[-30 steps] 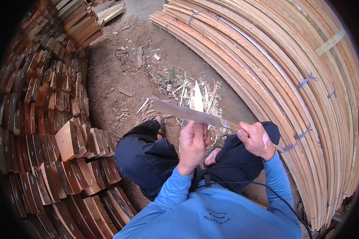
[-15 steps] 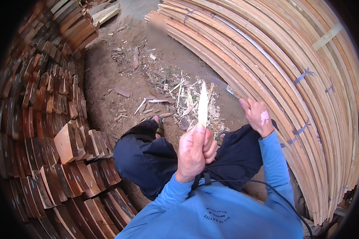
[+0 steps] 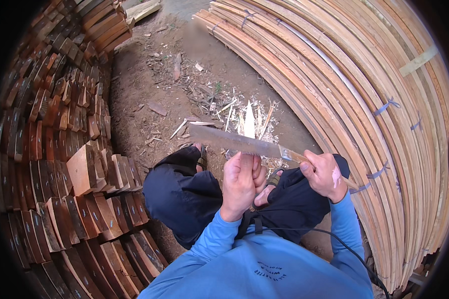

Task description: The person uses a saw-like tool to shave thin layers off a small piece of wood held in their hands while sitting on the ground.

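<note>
A pale piece of wood (image 3: 249, 118), whittled to a sharp point, stands up from my left hand (image 3: 240, 183), whose thumb and fingers are closed round its lower end. My right hand (image 3: 325, 174) is wrapped round the wooden handle of a machete (image 3: 224, 140). Its long, dull blade reaches leftward across the wood piece, just above my left thumb, and covers part of the wood. Whether the edge touches the wood, I cannot tell.
Pale shavings (image 3: 270, 130) and wood scraps litter the dirt between my sandalled feet. Stacked dark boards (image 3: 80, 219) rise close on my left. Bundles of long wooden strips (image 3: 344, 94), tied with bluish bands, curve along my right. A black cable (image 3: 329, 231) crosses my blue shirt.
My right hand has brought the machete from beside the strips to across the wood piece; its blade now shows in full. My left hand stays closed on the wood, slightly lower.
</note>
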The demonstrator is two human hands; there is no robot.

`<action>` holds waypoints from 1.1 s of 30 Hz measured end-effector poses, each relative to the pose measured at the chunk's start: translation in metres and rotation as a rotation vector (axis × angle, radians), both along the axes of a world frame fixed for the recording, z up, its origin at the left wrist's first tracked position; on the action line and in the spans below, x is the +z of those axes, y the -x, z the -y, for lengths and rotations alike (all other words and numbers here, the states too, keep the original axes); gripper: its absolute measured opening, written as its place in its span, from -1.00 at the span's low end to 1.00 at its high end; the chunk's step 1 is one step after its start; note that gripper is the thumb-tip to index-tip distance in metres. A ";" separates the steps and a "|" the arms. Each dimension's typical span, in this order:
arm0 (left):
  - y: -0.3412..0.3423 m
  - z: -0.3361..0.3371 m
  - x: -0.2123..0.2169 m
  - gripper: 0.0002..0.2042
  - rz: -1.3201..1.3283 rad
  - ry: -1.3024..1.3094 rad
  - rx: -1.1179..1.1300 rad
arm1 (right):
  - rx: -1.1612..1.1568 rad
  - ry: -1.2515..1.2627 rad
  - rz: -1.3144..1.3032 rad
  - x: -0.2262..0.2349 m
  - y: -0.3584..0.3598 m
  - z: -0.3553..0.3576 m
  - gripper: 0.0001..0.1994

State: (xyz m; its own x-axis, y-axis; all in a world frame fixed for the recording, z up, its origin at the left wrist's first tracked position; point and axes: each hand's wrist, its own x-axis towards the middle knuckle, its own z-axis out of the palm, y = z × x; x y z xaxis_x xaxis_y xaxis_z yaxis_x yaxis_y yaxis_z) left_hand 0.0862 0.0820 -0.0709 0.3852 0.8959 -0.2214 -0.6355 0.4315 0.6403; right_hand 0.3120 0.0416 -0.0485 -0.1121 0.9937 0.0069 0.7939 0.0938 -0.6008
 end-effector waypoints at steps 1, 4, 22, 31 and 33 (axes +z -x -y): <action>0.000 0.000 0.001 -0.64 0.009 0.014 -0.013 | 0.005 0.012 -0.001 0.001 0.002 0.000 -0.40; 0.002 0.000 0.003 -0.63 0.034 0.055 -0.057 | 0.022 -0.013 0.076 -0.007 -0.005 0.001 -0.41; -0.004 0.003 0.007 -0.62 0.071 0.000 -0.064 | -0.039 -0.053 0.038 -0.008 -0.014 -0.003 -0.36; 0.000 0.003 0.004 -0.64 0.149 0.081 -0.168 | -0.043 -0.190 0.186 -0.017 -0.010 -0.005 -0.40; -0.002 0.010 0.009 -0.64 0.195 0.082 -0.204 | -0.128 -0.203 0.257 -0.027 -0.019 -0.015 -0.40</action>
